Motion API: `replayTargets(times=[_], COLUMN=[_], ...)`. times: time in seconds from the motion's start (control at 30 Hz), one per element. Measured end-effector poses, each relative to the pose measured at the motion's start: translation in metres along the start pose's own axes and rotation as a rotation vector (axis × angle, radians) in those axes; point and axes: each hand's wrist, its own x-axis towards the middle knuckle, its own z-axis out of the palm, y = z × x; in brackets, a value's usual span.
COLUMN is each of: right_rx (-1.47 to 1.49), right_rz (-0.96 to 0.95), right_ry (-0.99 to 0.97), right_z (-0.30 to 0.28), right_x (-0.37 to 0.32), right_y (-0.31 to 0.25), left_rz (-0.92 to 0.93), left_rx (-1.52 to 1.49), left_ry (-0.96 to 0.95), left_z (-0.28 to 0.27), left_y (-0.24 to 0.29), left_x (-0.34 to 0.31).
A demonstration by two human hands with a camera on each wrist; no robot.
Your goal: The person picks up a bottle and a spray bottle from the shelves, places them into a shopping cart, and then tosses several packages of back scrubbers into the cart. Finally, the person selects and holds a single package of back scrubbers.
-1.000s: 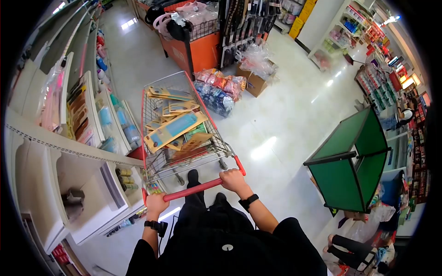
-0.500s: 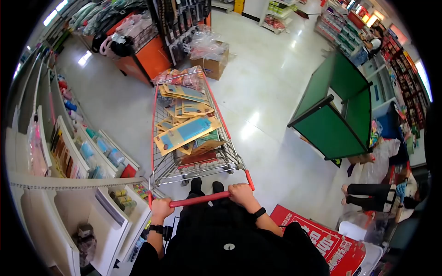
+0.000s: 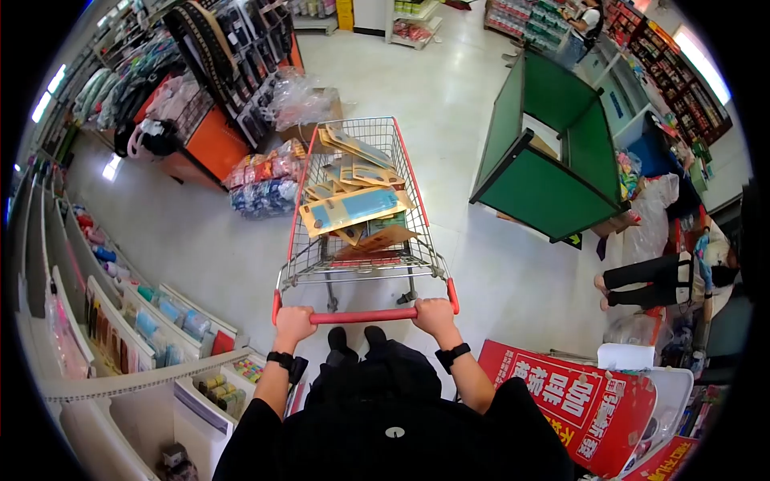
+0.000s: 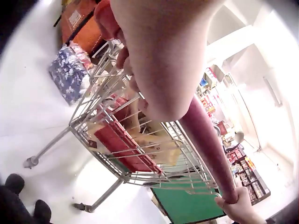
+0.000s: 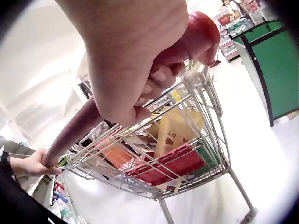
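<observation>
Both hands grip the red handle (image 3: 365,316) of a wire shopping cart (image 3: 362,272). My left hand (image 3: 295,323) holds its left end, and my right hand (image 3: 435,317) its right end; in the right wrist view the fingers of the right hand (image 5: 135,70) curl round the bar. In the cart lies a pile of flat tan packages, the top one a package with a blue window (image 3: 353,210). A red panel (image 4: 124,144) shows through the wires at the near end of the cart in the left wrist view.
A green-panelled stand (image 3: 545,176) stands right of the cart. Plastic-wrapped bundles (image 3: 265,180) and a cardboard box (image 3: 321,108) sit ahead on the left, by an orange display bin (image 3: 212,148). White shelves (image 3: 152,417) line the left side. A red sign (image 3: 569,401) lies near my right, beyond it a person (image 3: 650,280).
The view has swung to the right, with the cart pointing further right and the shelves sliding left. The red sign has come into view on the right. Both hands stay on the handle.
</observation>
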Motion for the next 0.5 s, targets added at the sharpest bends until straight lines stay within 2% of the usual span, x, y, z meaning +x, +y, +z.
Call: replayTargets(times=[0.1, 0.37, 0.5], right_rx=[0.007, -0.015, -0.032], right_rz=[0.040, 0.204, 0.269], right_ry=[0.050, 0.036, -0.036], right_z=[-0.003, 0.002, -0.027], right_x=[0.019, 0.096, 0.148], right_y=[0.014, 0.066, 0.089], left_rz=[0.045, 0.147, 0.191], left_rx=[0.072, 0.120, 0.070], left_ry=[-0.007, -0.023, -0.063], left_z=[-0.001, -0.014, -0.017], left_y=[-0.005, -0.013, -0.013], left_x=[0.049, 0.188, 0.259])
